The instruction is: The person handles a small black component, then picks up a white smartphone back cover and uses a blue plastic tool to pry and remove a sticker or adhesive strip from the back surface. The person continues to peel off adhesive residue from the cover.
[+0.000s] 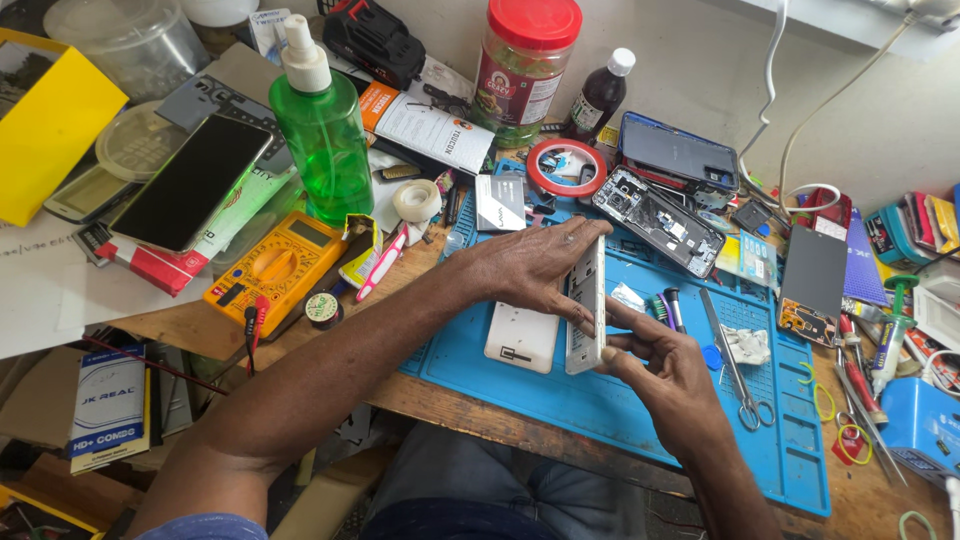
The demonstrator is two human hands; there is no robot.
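White phone (586,305) on edge over blue mat (620,410) | left hand (525,265), right hand (660,365) both pinching it | scissors (735,360) near

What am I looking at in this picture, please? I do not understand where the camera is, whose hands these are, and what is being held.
The single picture comes from a camera worn on a person's head, looking down at their own two bare hands over a crowded workbench. No machine is involved. Both hands hold a white phone on its edge above a blue work mat: the left hand grips it from the top and side, the right hand supports it from below. On the mat lie a white flat cover, an opened phone with its insides showing, and scissors. Beside the mat stand a green pump bottle and a yellow multimeter.
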